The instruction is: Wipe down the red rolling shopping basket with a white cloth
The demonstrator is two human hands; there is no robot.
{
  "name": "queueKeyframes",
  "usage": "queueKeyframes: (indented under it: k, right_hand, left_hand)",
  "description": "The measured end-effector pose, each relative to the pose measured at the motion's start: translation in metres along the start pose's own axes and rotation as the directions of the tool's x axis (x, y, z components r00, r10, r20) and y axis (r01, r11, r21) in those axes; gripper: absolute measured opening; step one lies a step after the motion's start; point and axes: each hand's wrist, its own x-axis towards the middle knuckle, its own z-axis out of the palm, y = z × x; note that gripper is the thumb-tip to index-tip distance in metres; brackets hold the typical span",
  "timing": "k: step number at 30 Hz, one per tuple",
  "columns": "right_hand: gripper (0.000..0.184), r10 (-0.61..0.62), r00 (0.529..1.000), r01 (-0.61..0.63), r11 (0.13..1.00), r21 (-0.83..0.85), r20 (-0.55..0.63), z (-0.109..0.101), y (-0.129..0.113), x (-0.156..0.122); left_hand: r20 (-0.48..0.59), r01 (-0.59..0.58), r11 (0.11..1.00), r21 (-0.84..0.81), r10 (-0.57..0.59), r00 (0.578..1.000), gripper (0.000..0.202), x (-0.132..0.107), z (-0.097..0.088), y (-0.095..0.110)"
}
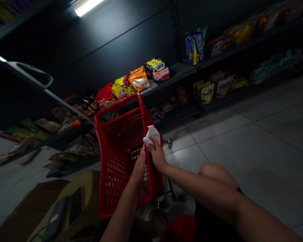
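A red plastic shopping cart (97, 134) with slotted walls stands right in front of me, tilted in my view. My right hand (156, 154) is closed on a crumpled white cloth (153, 132) at the cart's right rim. Part of the cloth hangs on the outer side of that rim. My left hand (140, 163) lies along the inner side of the same rim, seen edge-on. Its fingers look stretched out, with the tips near the cloth; some of them are hidden.
Dark shelves (181, 70) with snack packets (139, 79) run behind the cart. At lower left, a yellowish stool (89, 178) bears a phone-like black object (76, 205) and a dark device (56, 215). Grey floor tiles (242, 144) spread to the right. A pale pole (65, 104) slants at left.
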Motion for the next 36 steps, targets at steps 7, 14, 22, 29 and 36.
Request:
queueKeyframes:
  k: [7, 14, 22, 29, 36]
  right_hand:
    - [0.027, -0.194, 0.888, 0.256, 0.962, -0.097, 0.416, -0.035, -0.006, -0.108]
    - [0.026, -0.238, 0.941, 0.278, 0.949, -0.148, 0.239, -0.029, 0.001, -0.033]
    - [0.034, 0.004, 0.998, -0.01, 0.993, -0.12, -0.055, -0.005, 0.015, 0.036]
    - [0.033, -0.128, 0.967, 0.158, 0.98, -0.125, 0.221, -0.016, 0.024, -0.088]
    - [0.028, -0.182, 0.981, 0.191, 0.963, -0.188, 0.064, -0.015, 0.027, -0.021]
  left_hand:
    - [0.099, 0.131, 0.92, -0.37, -0.101, 0.99, 0.081, 0.022, -0.004, 0.0]
    - [0.104, 0.201, 0.904, -0.377, -0.175, 0.979, 0.088, 0.025, 0.002, -0.001]
    - [0.213, 0.032, 0.97, -0.24, 0.021, 0.977, 0.078, 0.014, 0.0, -0.006]
    - [0.148, 0.073, 0.951, -0.3, -0.029, 0.989, 0.076, 0.019, -0.004, -0.006]
    - [0.118, 0.017, 0.977, -0.212, 0.008, 0.993, 0.07, 0.02, -0.002, -0.009]
